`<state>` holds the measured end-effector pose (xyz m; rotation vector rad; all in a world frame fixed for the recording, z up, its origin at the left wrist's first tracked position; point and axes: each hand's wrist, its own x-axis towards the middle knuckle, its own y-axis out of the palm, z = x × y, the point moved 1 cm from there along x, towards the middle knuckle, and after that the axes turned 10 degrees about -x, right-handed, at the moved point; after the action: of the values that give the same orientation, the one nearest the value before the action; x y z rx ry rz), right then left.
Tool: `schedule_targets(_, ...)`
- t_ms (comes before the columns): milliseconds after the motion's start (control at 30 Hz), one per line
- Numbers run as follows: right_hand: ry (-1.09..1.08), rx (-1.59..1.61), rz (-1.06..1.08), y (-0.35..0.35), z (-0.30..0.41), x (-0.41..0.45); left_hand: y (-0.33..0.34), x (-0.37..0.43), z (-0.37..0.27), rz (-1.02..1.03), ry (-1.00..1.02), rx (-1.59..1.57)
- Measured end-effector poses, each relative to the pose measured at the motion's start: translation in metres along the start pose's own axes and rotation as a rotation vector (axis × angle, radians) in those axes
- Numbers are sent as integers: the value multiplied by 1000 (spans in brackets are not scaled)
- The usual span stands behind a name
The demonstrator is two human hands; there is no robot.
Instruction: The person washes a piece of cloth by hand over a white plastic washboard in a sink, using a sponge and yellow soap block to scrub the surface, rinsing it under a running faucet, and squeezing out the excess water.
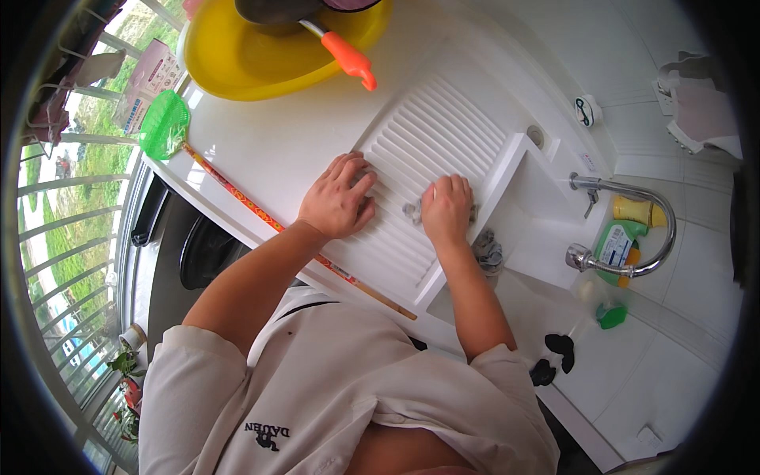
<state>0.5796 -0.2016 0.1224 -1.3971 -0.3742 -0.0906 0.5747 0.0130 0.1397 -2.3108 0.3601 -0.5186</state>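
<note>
My right hand [446, 208] is closed around a small grey cloth [412, 211], likely a sock, and presses it on the ridged white washboard [436, 133]. Bits of the cloth stick out on both sides of the fist. My left hand [339, 199] rests at the washboard's left edge with fingers bent and spread; nothing shows clearly in it. Another crumpled grey cloth [488, 252] lies in the white sink basin [537, 228], just beyond my right wrist.
A curved chrome faucet [670, 222] overhangs the basin, near a green bottle [614, 243]. Black cloths [552, 359] lie on the right counter. A yellow basin [261, 65] holds an orange-handled pan [350, 56]. A green net [166, 124] with a long handle lies along the front edge.
</note>
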Motion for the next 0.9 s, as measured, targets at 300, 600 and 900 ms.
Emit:
schedule_targets(300, 160, -174, -138, 56, -40, 138, -4, 6, -2, 49, 19, 29)
schedule_targets(600, -8, -39, -31, 13, -4, 32, 0, 1, -1, 13, -13, 7)
schedule_targets(900, 107, -126, -76, 44, -38, 106, -2, 3, -3, 49, 11, 12)
